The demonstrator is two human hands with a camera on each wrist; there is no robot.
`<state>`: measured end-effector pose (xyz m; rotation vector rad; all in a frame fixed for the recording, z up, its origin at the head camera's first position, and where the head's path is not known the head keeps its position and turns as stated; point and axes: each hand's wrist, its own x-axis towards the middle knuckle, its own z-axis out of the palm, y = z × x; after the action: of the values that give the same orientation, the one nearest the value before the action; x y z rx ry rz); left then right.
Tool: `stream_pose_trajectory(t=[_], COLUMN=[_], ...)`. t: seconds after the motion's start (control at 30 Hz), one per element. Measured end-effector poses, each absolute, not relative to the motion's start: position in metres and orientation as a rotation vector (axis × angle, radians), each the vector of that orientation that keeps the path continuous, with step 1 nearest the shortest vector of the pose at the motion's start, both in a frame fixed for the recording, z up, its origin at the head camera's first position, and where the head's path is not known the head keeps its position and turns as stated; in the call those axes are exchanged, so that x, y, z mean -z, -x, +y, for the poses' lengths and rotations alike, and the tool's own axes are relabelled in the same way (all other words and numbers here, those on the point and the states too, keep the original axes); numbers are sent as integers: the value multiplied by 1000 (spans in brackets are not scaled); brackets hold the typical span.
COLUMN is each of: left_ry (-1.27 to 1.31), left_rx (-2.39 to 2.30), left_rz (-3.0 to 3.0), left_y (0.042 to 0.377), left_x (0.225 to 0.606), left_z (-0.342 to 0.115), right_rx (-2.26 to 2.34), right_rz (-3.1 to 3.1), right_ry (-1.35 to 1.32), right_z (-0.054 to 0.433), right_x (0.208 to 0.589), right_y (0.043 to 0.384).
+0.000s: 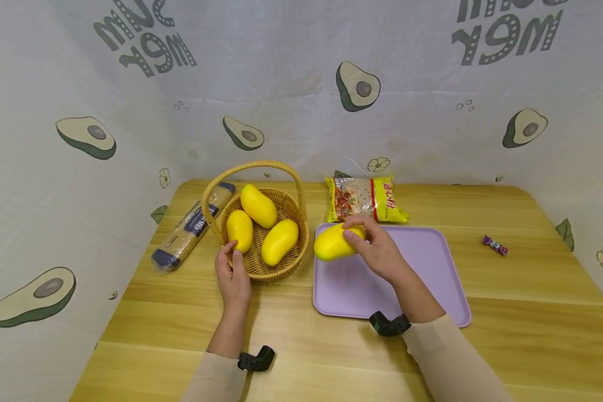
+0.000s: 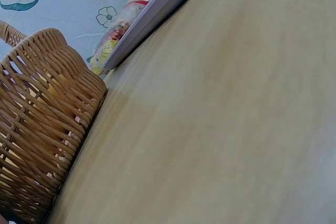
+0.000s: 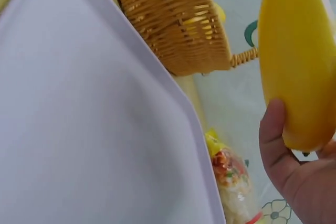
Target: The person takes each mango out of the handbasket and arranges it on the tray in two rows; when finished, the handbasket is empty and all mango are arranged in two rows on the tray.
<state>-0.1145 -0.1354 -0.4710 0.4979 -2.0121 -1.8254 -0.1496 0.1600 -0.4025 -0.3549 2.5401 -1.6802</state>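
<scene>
A wicker basket (image 1: 301, 245) with an arched handle holds several yellow mangoes, one of them a mango (image 1: 280, 242) on its right side. My left hand (image 1: 233, 282) grips the basket's near left rim, fingers bent over it close to a mango (image 1: 239, 230). My right hand (image 1: 379, 251) pinches another mango (image 1: 334, 243) by one end, thumb on the near side. This mango is held up above the left part of a lilac tray (image 1: 417, 279). In the right wrist view the thumb presses on the held mango (image 3: 296, 61).
Behind the tray lies a yellow, partly see-through food packet (image 1: 362, 199). A long blue-and-clear pasta packet (image 1: 188, 229) lies left of the basket. At the right is a small purple wrapped snack (image 1: 495, 245). A printed curtain (image 1: 291, 84) encloses the wooden table (image 1: 301, 357).
</scene>
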Motion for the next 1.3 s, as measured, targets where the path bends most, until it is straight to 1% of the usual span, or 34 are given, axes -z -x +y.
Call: stream_pose_trajectory(t=[0.17, 0.4, 0.57, 0.97, 1.3], left_ry=[-499, -475, -470, -463, -465], left_rx=[1826, 1807, 1801, 1791, 1819], left_rz=[-2010, -1994, -1991, -1983, -1993], left_y=[114, 114, 114, 115, 115], left_x=[470, 471, 470, 472, 473], left_z=[-135, -135, -135, -136, -136], right_rx=[1561, 1427, 1368, 1426, 1505], right_rz=[2581, 2594, 2552, 2411, 2356], right_ry=[270, 301, 247, 269, 176], right_z=[165, 171, 172, 162, 157], right_x=[396, 381, 378, 404, 418], right_y=[169, 196, 209, 215, 215])
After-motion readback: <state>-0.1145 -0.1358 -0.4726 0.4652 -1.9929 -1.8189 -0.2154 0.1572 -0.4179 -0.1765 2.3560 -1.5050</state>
